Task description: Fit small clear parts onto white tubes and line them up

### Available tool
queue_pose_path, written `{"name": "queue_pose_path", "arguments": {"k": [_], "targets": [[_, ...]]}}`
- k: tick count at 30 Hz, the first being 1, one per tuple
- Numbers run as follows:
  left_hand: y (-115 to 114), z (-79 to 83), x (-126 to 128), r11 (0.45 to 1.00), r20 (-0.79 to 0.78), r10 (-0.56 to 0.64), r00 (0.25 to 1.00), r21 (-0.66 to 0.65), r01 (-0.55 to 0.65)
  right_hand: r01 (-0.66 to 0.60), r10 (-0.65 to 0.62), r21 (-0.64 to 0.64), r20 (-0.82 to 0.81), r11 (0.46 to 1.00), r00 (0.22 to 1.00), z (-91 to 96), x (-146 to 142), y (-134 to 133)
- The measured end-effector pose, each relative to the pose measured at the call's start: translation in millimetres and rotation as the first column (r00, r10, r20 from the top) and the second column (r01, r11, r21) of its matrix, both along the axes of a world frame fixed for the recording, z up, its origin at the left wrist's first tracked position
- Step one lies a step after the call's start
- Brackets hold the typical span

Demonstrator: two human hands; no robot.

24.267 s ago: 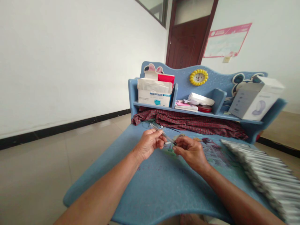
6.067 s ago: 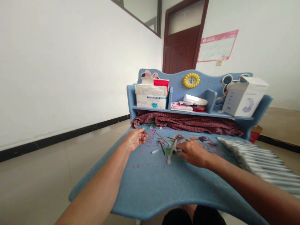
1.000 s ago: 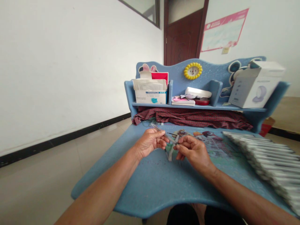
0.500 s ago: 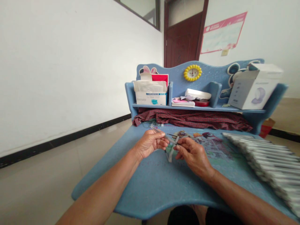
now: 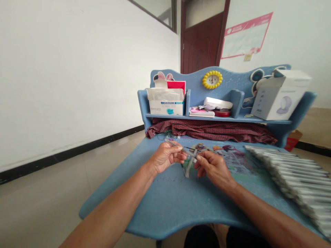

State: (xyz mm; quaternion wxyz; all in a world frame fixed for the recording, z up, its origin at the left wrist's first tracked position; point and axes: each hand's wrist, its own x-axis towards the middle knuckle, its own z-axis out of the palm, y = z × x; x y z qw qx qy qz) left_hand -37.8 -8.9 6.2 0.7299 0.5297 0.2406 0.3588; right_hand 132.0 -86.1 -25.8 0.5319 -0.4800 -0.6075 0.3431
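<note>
Above the middle of the blue desk (image 5: 155,206), my left hand (image 5: 167,156) pinches a slim, greyish clear strip (image 5: 188,152), perhaps a thin plastic sleeve, between thumb and fingers. My right hand (image 5: 214,168) is closed on the strip's other end, thumb on top. Behind and below it a second pale strip (image 5: 189,168) slants down towards the desk; I cannot tell whether it is held or lies there. A thin dark rod shows by my left fingertips. To the right lies a stack of similar slim wrapped sticks (image 5: 297,179) in rows.
Along the desk's back lies a folded red checked cloth (image 5: 212,131). The shelf above holds a mask box (image 5: 167,106), papers (image 5: 201,113), a red round tin (image 5: 222,113) and a white box (image 5: 280,98). A yellow-rimmed clock (image 5: 212,80) is on the backboard.
My right thumb and fingers have shifted slightly on the strip's end, and the strip shows more plainly between the hands. My left hand stays almost where it was.
</note>
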Motion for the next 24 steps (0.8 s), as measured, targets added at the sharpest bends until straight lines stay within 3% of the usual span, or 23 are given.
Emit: {"name": "queue_pose_path", "arguments": {"k": [8,13,17,24], "targets": [[-2.1,1.5,-1.0,0.999,0.044,-0.019,0.999,0.042,0.018,-0.207,0.139,-0.167,-0.348,0.964,0.927,3.0,2.2,1.2],[-2.1,0.9,-1.6,0.998,0.043,-0.028,0.999,0.062,0.026,-0.299,0.18,-0.226,-0.433,0.927,0.884,3.4,5.5,1.9],[-2.0,1.3,-1.2,0.998,0.045,-0.034,0.998,0.057,0.032,-0.269,0.159,-0.218,-0.418,0.938,0.894,4.4,4.7,1.9],[-0.6,3.5,-0.2,0.999,0.015,-0.006,1.0,0.048,0.005,-0.098,0.063,-0.107,-0.298,0.989,0.953,2.1,1.8,3.4]]}}
